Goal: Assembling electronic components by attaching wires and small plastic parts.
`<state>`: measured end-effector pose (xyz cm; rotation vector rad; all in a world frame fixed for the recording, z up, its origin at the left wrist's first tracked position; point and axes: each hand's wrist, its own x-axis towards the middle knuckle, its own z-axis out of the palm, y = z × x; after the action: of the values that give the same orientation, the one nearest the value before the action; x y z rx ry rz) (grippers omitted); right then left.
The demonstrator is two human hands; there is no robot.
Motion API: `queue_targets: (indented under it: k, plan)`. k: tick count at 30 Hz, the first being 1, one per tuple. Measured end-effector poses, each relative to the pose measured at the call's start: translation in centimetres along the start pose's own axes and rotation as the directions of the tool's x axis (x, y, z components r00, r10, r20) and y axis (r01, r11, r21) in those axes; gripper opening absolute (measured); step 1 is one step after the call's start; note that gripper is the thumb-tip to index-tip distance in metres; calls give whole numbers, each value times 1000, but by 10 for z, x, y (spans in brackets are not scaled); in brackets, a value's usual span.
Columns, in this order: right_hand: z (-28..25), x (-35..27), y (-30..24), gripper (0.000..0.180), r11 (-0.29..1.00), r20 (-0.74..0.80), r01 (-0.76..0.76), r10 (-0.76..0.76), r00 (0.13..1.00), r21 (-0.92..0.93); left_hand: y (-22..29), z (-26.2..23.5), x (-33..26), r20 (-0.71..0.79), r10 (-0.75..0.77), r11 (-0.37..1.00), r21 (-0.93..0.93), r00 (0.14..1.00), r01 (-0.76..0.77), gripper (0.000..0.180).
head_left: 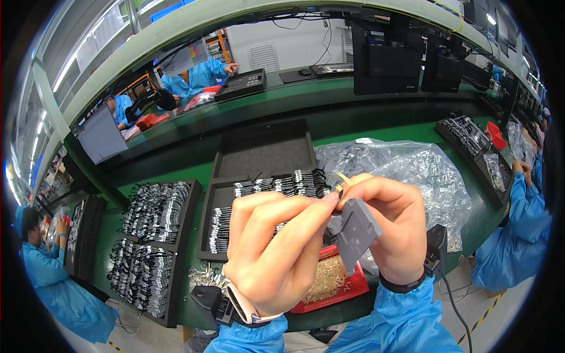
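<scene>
Grey block and gold piece at the fingertips, hands meeting over bench

Right hand (pixel 400 223) closed on grey block (pixel 359 232), a flat slab, tilted, held up over red tray (pixel 363 285) of tiny brass-coloured parts (pixel 329 275). Small gold piece (pixel 342 179) pokes up where both hands' fingertips meet. Left hand (pixel 268 247): thumb and fingers pinched together right there; can't tell if it grips the gold piece or just steadies, contact hidden.

Handling, my guess: block light and stiff, smooth faces maybe a bit slippery; take by the side edges, leave the face details uncovered. Gold piece looks thin, rigid metal, very light, easy to drop or bend; pinch with fingertip pads across its sides, no hard squeeze.

Around: black foam tray (pixel 212 203) with rows of metal-ended, black-corded parts behind left hand, second black tray (pixel 176 276) farther left, crumpled clear plastic (pixel 432 182) beyond right hand, all on green bench (pixel 200 167)
</scene>
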<state>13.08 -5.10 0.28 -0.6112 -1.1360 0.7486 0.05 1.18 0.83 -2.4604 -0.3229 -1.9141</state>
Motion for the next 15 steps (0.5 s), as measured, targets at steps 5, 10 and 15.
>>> queue_targets:
  k: [5,10,15]
  plan:
    - [0,0,1,10,1000,7,-18,18,1000,20,7,1,1,-27,-41,999,-17,999,41,21]
    - [-3,0,-1,9,999,53,-7,9,999,-44,7,0,2,-16,-59,998,-28,998,58,18]
    - [-2,1,-3,8,998,86,-15,20,996,-56,4,-4,0,-14,-81,994,-71,997,80,28]
